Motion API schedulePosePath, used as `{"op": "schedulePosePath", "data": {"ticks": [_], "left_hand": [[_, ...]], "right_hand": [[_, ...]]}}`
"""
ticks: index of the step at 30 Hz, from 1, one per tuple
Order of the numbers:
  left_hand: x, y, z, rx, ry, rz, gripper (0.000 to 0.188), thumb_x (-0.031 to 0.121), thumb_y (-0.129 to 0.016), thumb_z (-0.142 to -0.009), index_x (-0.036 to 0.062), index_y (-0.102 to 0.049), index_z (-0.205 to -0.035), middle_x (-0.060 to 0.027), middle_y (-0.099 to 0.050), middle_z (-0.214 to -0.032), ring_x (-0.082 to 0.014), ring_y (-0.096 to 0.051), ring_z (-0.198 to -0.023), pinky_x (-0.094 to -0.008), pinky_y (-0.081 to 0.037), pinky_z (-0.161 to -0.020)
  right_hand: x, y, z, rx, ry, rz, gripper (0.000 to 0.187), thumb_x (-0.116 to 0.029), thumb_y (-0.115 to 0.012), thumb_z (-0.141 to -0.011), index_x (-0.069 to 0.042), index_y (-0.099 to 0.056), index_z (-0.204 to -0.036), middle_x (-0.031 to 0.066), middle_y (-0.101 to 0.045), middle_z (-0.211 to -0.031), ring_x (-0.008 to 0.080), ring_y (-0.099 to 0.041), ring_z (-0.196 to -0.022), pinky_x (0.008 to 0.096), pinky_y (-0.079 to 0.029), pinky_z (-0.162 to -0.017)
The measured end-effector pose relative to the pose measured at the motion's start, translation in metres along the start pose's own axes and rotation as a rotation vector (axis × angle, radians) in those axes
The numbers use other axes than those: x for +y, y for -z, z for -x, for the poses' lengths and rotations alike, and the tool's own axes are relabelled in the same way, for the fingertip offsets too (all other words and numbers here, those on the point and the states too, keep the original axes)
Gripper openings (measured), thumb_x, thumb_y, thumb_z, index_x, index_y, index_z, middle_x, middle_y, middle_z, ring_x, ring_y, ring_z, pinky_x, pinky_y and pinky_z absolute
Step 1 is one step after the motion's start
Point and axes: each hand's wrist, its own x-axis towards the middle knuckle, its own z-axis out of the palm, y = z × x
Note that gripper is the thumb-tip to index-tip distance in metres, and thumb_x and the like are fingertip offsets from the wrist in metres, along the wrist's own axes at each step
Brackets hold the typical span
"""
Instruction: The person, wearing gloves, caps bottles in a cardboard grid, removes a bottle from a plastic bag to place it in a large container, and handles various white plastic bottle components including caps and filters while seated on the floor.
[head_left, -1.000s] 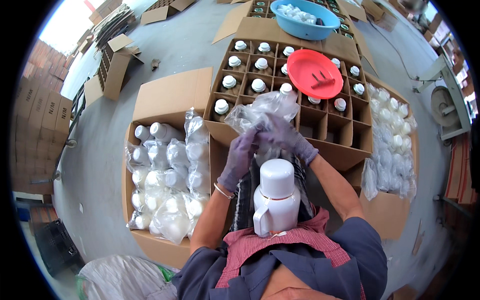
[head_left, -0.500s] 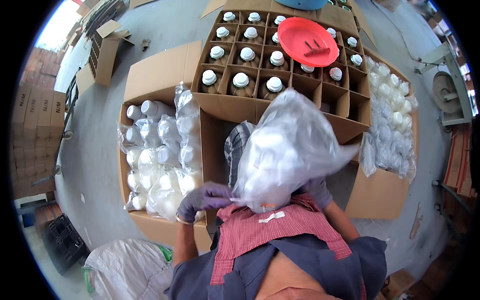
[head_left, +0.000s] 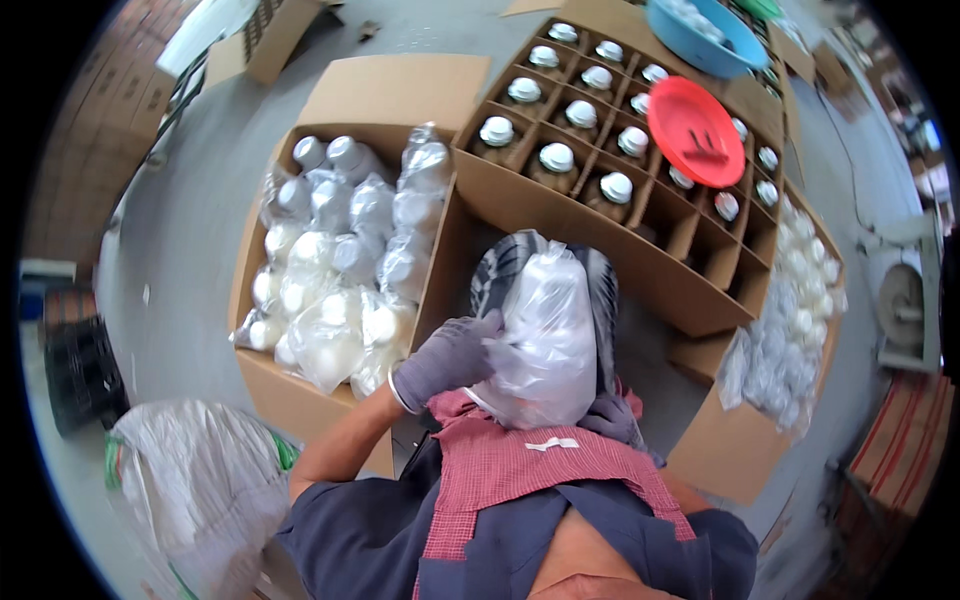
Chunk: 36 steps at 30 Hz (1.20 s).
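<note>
A white bottle-like bundle in a clear plastic bag (head_left: 548, 335) rests on my lap, its narrower end pointing away from me. My left hand (head_left: 445, 362), in a grey-purple glove, presses its closed fingers against the bag's left side, its fingertips partly hidden by the film. At the near right of the bag, my gloved right hand (head_left: 613, 420) curls around its lower end, some fingers hidden. To the left, an open carton (head_left: 275, 395) is packed with white bottles (head_left: 350, 260) in clear film.
Ahead stands a divided carton (head_left: 560, 215) of brown bottles with white caps. On it lie a red tray (head_left: 690, 110) with small dark tools, and a blue basin (head_left: 705, 45). Bagged bottles (head_left: 790, 300) fill a carton at right. A white sack (head_left: 200, 480) sits lower left.
The bag has gone from puffed out and spread to drawn in close around its contents. My left hand has moved up along its side. The whole view has swung, tilting the cartons.
</note>
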Motion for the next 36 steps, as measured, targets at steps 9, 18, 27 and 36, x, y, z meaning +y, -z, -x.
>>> {"op": "schedulePosePath", "data": {"ticks": [9,18,27,36], "left_hand": [[-0.119,-0.075,0.081,0.589,0.016,1.301,0.036,0.011,-0.053,-0.097,0.0027,-0.048,-0.132,-0.0092,-0.058,-0.124,-0.0170,-0.056,-0.111,-0.0334,-0.049,-0.093],[-0.278,0.065,-0.112,1.367,-0.130,1.228,0.020,0.005,-0.056,-0.094,0.0014,-0.053,-0.113,-0.0115,-0.064,-0.101,-0.0258,-0.067,-0.095,-0.0378,-0.058,-0.081],[-0.383,0.084,-0.224,1.267,0.555,1.068,0.021,0.015,-0.063,-0.086,0.0011,-0.059,-0.102,-0.0127,-0.061,-0.086,-0.0234,-0.061,-0.062,-0.0366,-0.053,-0.051],[-0.335,0.201,-0.187,0.388,0.756,0.578,0.037,0.036,-0.061,-0.089,-0.0003,-0.069,-0.089,-0.0117,-0.067,-0.071,-0.0183,-0.066,-0.064,-0.0355,-0.053,-0.049]], "right_hand": [[-0.005,0.028,-0.271,0.163,-0.155,-0.863,0.025,-0.008,-0.050,-0.093,0.000,-0.061,-0.113,0.0161,-0.055,-0.128,0.0281,-0.049,-0.124,0.0370,-0.035,-0.106],[0.143,-0.039,-0.457,-0.134,0.183,0.349,0.022,-0.016,-0.061,-0.084,-0.004,-0.064,-0.103,0.0136,-0.060,-0.117,0.0324,-0.058,-0.108,0.0404,-0.046,-0.094],[0.143,-0.035,-0.450,-0.196,0.415,0.434,0.025,-0.020,-0.066,-0.079,-0.005,-0.064,-0.098,0.0094,-0.061,-0.109,0.0284,-0.052,-0.116,0.0439,-0.040,-0.101],[0.161,-0.013,-0.452,-0.135,0.283,0.088,0.021,-0.011,-0.067,-0.076,-0.007,-0.065,-0.097,0.0069,-0.064,-0.102,0.0277,-0.058,-0.109,0.0450,-0.043,-0.096]]}}
